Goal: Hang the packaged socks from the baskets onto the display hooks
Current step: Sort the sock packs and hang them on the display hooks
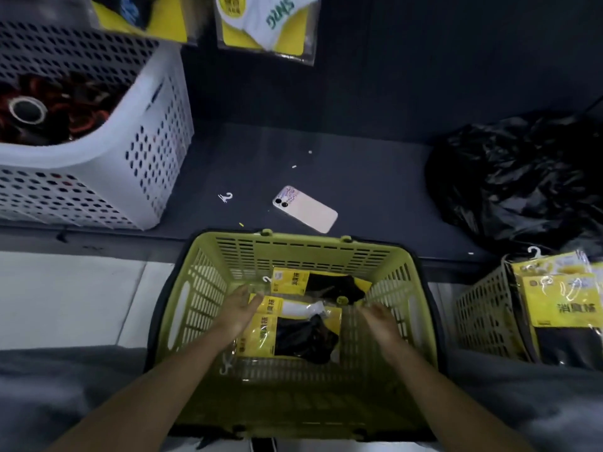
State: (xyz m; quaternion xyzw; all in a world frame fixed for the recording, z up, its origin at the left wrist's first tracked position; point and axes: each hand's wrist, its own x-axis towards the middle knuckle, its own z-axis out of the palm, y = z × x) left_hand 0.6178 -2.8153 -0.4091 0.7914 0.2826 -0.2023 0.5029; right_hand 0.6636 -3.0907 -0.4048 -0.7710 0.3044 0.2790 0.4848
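Lime-green plastic basket holds three sock packs: far black pack against the back wall, white pack mid, near black pack closest to you. Your left hand has its grip spread, fingertips on the white pack's left edge. Your right hand sits by the far black pack's right corner with fingers loosely bent, and I cannot tell whether that grip pinches the film. Take one pack only, pinch the card just under its hook tab, lift clear of the others so nothing snags, then carry it up toward the hung pack.
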